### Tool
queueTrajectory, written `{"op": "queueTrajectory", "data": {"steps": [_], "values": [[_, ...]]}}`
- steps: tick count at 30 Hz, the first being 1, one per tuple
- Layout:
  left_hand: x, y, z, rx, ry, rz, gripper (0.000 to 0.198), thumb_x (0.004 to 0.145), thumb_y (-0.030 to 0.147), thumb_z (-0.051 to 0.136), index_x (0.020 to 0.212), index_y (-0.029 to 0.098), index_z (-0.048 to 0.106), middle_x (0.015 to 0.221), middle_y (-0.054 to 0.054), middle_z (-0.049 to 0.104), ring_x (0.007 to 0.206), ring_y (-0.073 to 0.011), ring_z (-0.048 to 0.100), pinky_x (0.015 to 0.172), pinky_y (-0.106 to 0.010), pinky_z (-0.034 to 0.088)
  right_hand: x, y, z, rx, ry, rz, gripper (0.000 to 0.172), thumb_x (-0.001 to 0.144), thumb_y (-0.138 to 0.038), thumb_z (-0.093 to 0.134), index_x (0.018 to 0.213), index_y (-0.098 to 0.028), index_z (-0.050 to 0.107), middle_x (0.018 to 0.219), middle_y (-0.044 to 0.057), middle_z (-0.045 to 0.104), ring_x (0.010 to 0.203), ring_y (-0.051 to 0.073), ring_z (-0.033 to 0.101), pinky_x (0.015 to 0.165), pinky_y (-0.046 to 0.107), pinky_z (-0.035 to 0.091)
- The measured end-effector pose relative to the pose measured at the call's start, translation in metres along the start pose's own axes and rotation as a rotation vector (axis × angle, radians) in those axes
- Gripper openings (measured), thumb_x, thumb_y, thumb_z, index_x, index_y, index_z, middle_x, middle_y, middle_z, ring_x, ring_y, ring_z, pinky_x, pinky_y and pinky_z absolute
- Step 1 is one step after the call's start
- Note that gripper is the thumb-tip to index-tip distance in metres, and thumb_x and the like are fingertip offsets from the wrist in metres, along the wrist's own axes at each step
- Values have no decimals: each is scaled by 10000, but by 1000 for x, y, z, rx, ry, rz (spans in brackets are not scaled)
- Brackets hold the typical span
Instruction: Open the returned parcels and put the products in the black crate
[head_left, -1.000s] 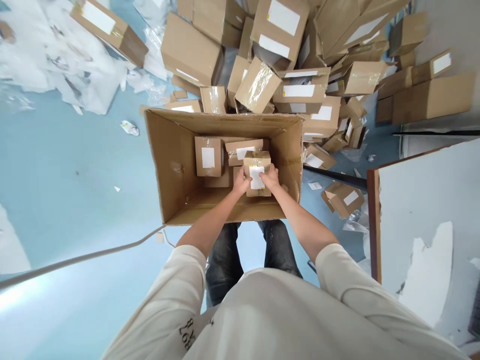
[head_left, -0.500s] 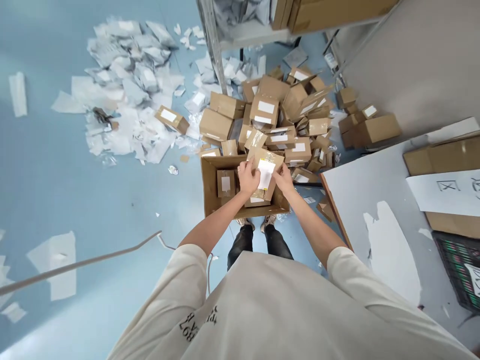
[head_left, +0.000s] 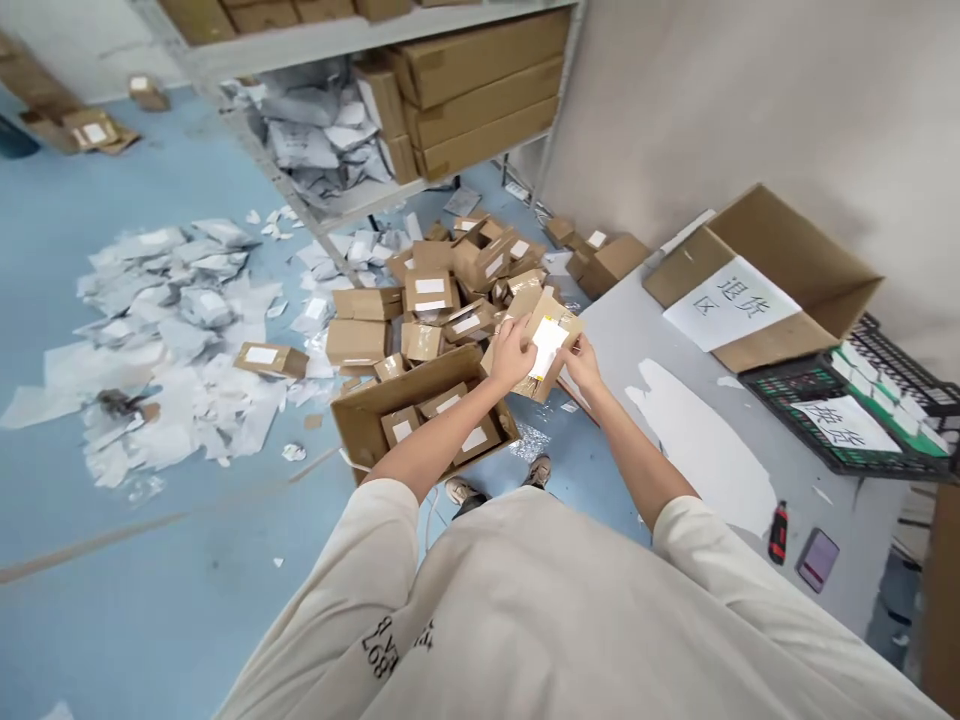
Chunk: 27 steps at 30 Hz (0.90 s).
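Between my two hands is a small cardboard box (head_left: 541, 378) with a white label and strips of clear tape. My left hand (head_left: 511, 355) grips its left side, fingers across the top by the label. On the opposite side my right hand (head_left: 582, 364) pinches the right edge. Below and to the left, a large open carton (head_left: 367, 405) stands on the floor by my feet. Several smaller labelled boxes (head_left: 400, 428) lie in it, partly hidden by my left forearm.
A heap of cardboard boxes (head_left: 431, 292) lies ahead, under a metal shelf (head_left: 360, 205). White packages (head_left: 169, 270) cover the floor at left. The table (head_left: 637, 340) at right bears an open carton (head_left: 757, 320), a black crate (head_left: 817, 440), a red-black cutter (head_left: 778, 532) and a phone (head_left: 817, 558).
My view has turned right and up, showing more of the shelf and table. Both hands have carried the small box from over the large carton to beyond its right side.
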<state>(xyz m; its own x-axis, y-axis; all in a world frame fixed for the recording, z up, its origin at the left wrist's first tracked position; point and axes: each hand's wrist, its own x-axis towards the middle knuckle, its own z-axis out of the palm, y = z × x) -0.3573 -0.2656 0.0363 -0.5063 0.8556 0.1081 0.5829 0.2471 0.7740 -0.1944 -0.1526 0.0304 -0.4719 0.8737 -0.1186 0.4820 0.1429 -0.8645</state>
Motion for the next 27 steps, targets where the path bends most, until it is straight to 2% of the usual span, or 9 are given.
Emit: {"op": "queueTrajectory", "data": {"steps": [3,5,8,10,14,17,22,25,27], "values": [[19,46,44,28,-88,70,807,1017,183,597,1812,244,472,1683,-160,585,1617,-400,487,1408,-565,359,0,22,-61,94,81,110,536,833,-382,660,1340,-210,641,1357,148,805,1208,327,744,1104,487,626],[33,72,77,1,-117,107,805,1015,175,590,1810,242,479,1677,-151,614,1612,-391,511,1415,-572,359,0,38,-101,99,137,165,639,848,-371,662,1462,-207,597,1414,153,794,1237,324,751,1121,488,623],[54,105,131,-74,-159,98,813,1019,168,568,1823,220,461,1650,-136,677,1561,-356,594,1399,-545,411,0,62,-157,40,224,203,801,907,-374,657,1669,-227,458,1520,160,754,1300,334,751,1166,526,605],[63,121,167,-132,-211,57,832,1025,179,577,1843,208,424,1644,-133,704,1507,-340,657,1362,-524,471,-1,79,-189,-50,260,177,762,949,-384,647,1678,-244,472,1587,160,716,1376,356,714,1232,572,557],[63,139,228,-275,-304,9,750,1015,183,634,1760,222,555,1574,-101,774,1443,-318,734,1260,-464,586,-3,114,-234,-227,264,137,528,989,-364,615,1497,-222,642,1490,171,744,1448,412,634,1323,648,436],[55,142,258,-354,-393,-3,627,980,143,632,1598,205,711,1528,-86,805,1431,-287,754,1246,-411,600,-7,138,-250,-283,203,198,430,996,-328,575,1395,-216,688,1344,173,755,1388,421,642,1306,652,436],[68,126,269,-367,-417,-113,574,941,116,618,1498,133,757,1461,-166,824,1346,-269,792,1251,-442,600,-9,154,-243,-306,209,280,530,967,-297,611,1482,-186,665,1648,228,563,1576,452,507,1341,668,401],[89,99,244,-342,-303,-144,497,944,97,588,1392,149,798,1349,-140,856,1290,-246,798,1245,-437,599,1,142,-220,-290,193,167,565,983,-306,616,1533,-183,658,1808,217,421,1712,442,356,1398,679,324],[96,73,216,-304,-219,-206,474,943,95,585,1356,160,807,1309,-133,860,1263,-245,797,1235,-442,600,10,129,-197,-262,124,74,537,1000,-314,626,1520,-193,685,1809,201,442,1717,410,373,1420,643,311]]}}
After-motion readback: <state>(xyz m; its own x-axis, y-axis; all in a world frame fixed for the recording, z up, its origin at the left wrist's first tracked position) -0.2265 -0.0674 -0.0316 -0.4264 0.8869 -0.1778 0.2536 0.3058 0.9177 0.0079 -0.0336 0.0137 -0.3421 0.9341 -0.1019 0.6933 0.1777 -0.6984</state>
